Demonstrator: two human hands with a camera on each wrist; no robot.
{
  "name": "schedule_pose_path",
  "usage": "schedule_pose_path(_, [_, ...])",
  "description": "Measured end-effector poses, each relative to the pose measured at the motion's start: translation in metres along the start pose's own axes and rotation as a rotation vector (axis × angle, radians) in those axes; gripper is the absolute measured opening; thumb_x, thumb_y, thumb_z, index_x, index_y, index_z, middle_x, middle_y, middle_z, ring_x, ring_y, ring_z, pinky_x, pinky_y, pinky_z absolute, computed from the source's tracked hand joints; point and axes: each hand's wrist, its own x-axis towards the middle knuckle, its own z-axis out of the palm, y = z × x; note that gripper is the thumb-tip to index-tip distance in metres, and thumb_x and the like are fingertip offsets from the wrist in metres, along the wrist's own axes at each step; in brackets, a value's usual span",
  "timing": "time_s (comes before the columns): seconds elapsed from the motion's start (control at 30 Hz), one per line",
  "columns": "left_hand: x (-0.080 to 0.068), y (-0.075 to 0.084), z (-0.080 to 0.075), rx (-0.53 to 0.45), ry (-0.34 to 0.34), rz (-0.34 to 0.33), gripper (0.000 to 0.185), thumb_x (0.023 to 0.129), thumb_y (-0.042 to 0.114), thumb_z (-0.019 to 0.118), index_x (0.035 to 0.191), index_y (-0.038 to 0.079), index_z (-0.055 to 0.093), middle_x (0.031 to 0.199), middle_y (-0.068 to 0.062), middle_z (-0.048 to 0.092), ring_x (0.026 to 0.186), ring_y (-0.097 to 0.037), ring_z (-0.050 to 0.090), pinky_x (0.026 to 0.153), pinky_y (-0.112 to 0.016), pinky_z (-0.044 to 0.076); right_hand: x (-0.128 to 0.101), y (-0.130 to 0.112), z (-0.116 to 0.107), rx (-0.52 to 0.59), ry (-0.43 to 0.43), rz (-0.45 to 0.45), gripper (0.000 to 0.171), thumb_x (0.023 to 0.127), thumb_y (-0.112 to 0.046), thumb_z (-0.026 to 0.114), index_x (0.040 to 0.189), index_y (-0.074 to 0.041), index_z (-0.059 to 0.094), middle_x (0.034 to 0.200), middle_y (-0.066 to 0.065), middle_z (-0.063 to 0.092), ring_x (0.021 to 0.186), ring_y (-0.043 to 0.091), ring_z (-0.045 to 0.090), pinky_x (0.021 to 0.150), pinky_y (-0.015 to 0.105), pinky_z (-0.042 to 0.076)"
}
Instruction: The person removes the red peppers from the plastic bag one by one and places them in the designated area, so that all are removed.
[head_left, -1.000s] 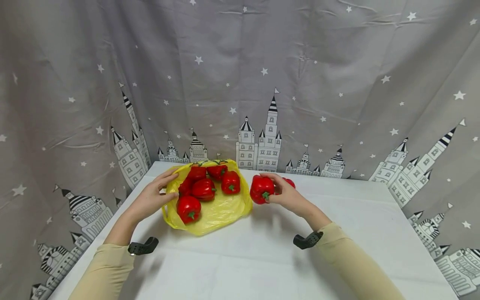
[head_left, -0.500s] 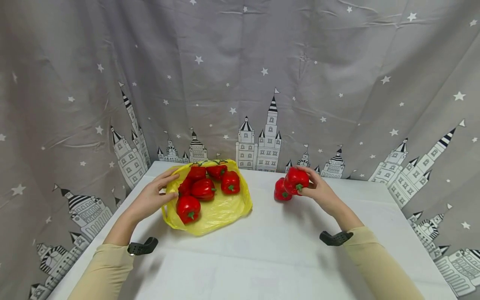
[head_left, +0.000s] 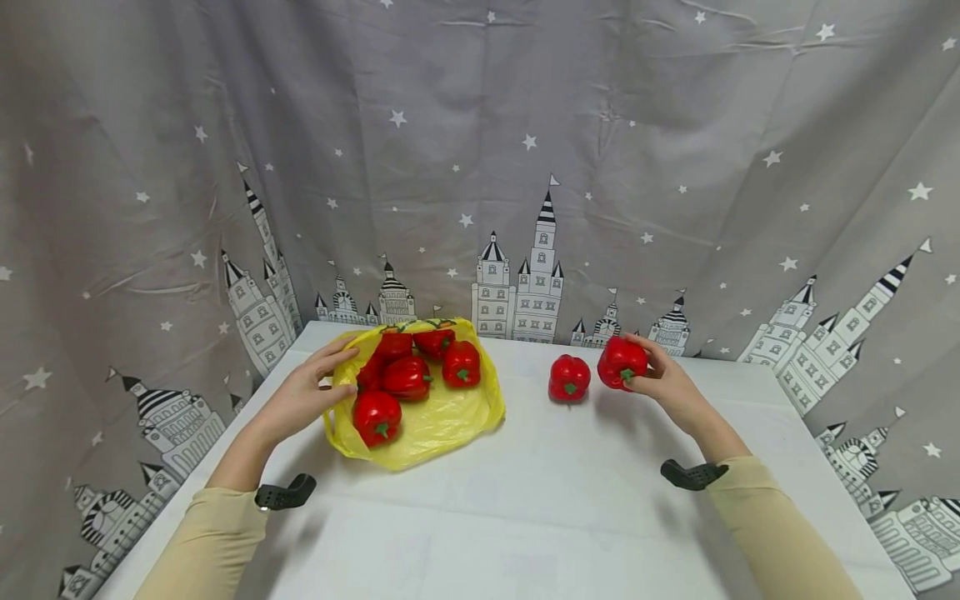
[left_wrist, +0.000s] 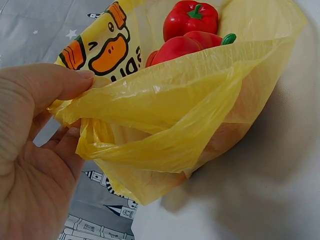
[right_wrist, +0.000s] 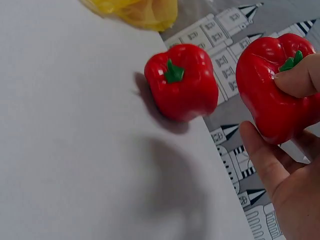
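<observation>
My left hand (head_left: 300,402) pinches the left rim of a yellow plastic bag (head_left: 442,429); the left wrist view shows thumb and fingers on the film, with a duck print on the bag (left_wrist: 150,115). Several red bell peppers (head_left: 407,379) lie inside its wide mouth. My right hand (head_left: 671,392) grips a red bell pepper (head_left: 621,362) with a green stem, thumb near the stem in the right wrist view. That pepper appears held just above the table. Another red bell pepper (head_left: 569,379) sits on the table between the bag and my right hand, apart from both.
A white cloth covers the table (head_left: 480,533). Behind it hangs a grey curtain (head_left: 600,167) printed with stars and castles, close to the table's back edge. A dark band (head_left: 693,475) is on my right wrist.
My right hand has moved right, carrying a pepper from beside the bag to past the pepper on the table, which now shows fully. The left hand and bag have stayed still.
</observation>
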Motion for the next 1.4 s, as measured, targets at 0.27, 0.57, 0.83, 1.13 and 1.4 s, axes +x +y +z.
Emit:
schedule_pose_path(0.27, [0.006,-0.032,0.005,0.027,0.011,-0.005,0.061,0.088,0.029,0.064,0.142,0.018,0.040,0.151,0.006,0.023,0.124,-0.029,0.039,0.090,-0.047,0.045,0.002,0.012,-0.008,-0.051,0.014,0.051,0.080,0.078,-0.004,0.068,0.145,-0.025,0.030,0.142,0.013,0.030,0.127,0.039,0.030,0.090,0.049,0.044])
schedule_pose_path(0.57, [0.007,-0.034,0.006,0.018,0.020,-0.016,0.060,0.087,0.029,0.065,0.141,0.019,0.041,0.149,0.008,0.025,0.121,-0.026,0.041,0.088,-0.045,0.047,0.008,0.035,-0.011,-0.100,-0.050,0.053,0.075,0.081,-0.001,0.064,0.144,-0.023,0.031,0.141,0.013,0.033,0.124,0.039,0.035,0.094,0.051,0.040])
schedule_pose_path(0.83, [0.006,-0.028,0.004,0.004,0.001,-0.008,0.060,0.088,0.024,0.064,0.142,0.015,0.039,0.150,0.003,0.024,0.123,-0.029,0.038,0.089,-0.047,0.046,0.014,0.046,-0.012,-0.151,-0.092,0.045,0.071,0.084,0.001,0.059,0.144,-0.023,0.031,0.141,0.012,0.033,0.126,0.040,0.034,0.096,0.051,0.039])
schedule_pose_path(1.13, [-0.003,0.008,-0.002,-0.007,-0.014,0.000,0.058,0.088,0.012,0.062,0.140,0.004,0.039,0.149,-0.009,0.025,0.121,-0.036,0.039,0.089,-0.051,0.045,0.014,0.049,-0.011,-0.172,-0.085,0.079,0.073,0.083,0.000,0.060,0.146,-0.023,0.029,0.142,0.015,0.032,0.126,0.042,0.032,0.099,0.056,0.033])
schedule_pose_path(1.4, [-0.003,0.007,-0.002,-0.002,-0.007,0.005,0.057,0.088,0.011,0.062,0.140,0.004,0.039,0.149,-0.010,0.025,0.121,-0.036,0.039,0.091,-0.052,0.043,0.015,0.051,-0.011,-0.194,-0.093,0.107,0.074,0.084,-0.002,0.061,0.145,-0.028,0.029,0.141,0.015,0.033,0.125,0.041,0.034,0.098,0.057,0.033])
